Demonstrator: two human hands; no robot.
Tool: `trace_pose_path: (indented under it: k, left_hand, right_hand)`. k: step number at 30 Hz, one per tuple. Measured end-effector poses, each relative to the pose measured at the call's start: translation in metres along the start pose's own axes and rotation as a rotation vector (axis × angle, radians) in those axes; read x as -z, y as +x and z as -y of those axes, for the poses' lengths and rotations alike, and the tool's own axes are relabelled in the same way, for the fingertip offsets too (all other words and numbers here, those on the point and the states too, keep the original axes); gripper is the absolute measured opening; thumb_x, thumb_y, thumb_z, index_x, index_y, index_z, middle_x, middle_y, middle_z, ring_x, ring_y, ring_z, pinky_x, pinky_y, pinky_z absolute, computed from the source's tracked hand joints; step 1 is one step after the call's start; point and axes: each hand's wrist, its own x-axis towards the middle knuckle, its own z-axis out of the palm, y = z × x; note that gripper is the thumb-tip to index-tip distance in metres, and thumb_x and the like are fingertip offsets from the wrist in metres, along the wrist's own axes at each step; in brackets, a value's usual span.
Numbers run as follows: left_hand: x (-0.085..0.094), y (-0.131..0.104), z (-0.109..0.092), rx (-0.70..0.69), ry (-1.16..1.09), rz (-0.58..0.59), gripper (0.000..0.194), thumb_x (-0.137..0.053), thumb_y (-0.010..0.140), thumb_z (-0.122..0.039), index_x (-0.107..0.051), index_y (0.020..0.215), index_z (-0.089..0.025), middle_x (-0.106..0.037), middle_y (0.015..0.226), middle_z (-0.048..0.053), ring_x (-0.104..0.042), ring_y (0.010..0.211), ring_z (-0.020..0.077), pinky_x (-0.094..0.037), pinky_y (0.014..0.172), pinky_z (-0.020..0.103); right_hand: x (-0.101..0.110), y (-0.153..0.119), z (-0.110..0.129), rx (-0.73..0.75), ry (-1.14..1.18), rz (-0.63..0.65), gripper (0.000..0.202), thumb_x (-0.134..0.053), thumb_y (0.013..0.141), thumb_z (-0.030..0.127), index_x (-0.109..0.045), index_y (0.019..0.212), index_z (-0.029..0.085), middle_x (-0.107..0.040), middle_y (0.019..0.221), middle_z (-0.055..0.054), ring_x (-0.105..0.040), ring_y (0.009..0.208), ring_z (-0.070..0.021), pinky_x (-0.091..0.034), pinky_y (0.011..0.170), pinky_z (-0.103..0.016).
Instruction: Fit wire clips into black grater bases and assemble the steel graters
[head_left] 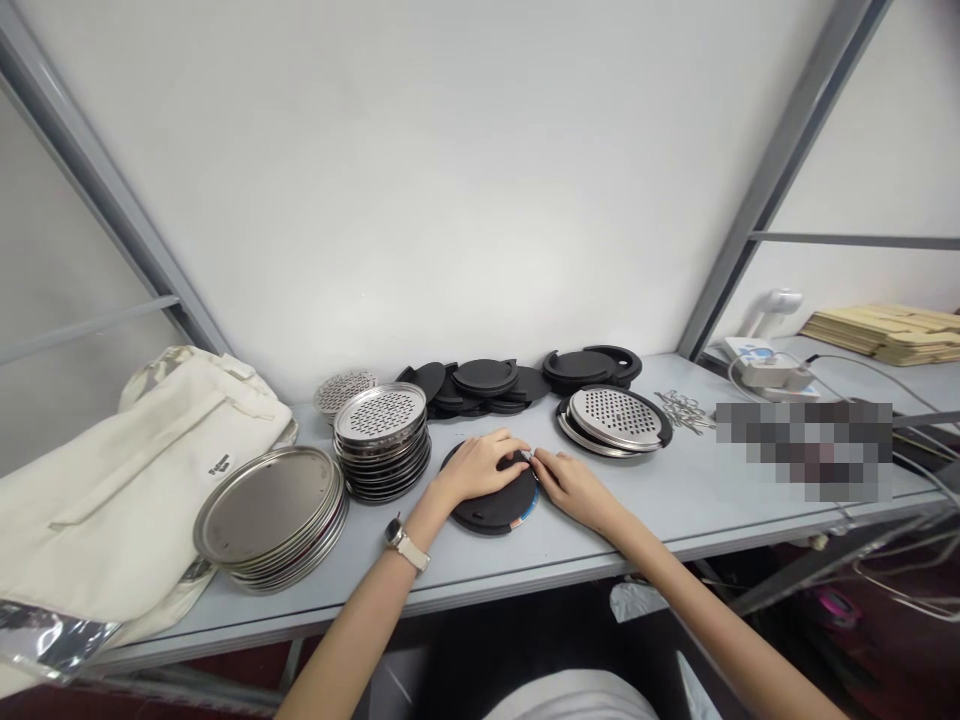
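A round black disc (pixel 491 508) lies on the grey table, with a blue and orange strip showing along its right edge. My left hand (pixel 486 465) rests over the top of this disc, fingers bent towards its upper right rim. At that same rim, my right hand (pixel 564 480) pinches a small pale or metallic piece too small to make out. Behind and to the right sits a stack of perforated metal plates (pixel 616 416) with black rims. Left of my hands stands a tall stack of perforated metal discs (pixel 381 414).
Plain round metal plates (pixel 270 505) are stacked at the left, beside a cream cloth bag (pixel 112 500). Black discs (pixel 486 376) lie along the wall. Small metal wire pieces (pixel 686 410), a white device (pixel 769 368) with cables, and wooden boards (pixel 889 332) are at the right.
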Motion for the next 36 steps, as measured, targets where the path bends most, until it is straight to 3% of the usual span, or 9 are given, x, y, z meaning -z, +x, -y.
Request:
trace_pose_path:
  k: [36]
  left_hand:
    - [-0.0045, 0.0001, 0.0054, -0.042, 0.033, -0.006, 0.027, -0.045, 0.089, -0.037, -0.056, 0.112, -0.026, -0.057, 0.092, 0.000, -0.058, 0.075, 0.0128, -0.041, 0.066, 0.024]
  right_hand:
    - [0.0024, 0.0000, 0.0012, 0.013, 0.038, 0.017, 0.029, -0.024, 0.095, 0.029, -0.050, 0.086, 0.019, -0.058, 0.066, -0.003, -0.054, 0.062, -0.0174, -0.034, 0.059, -0.027]
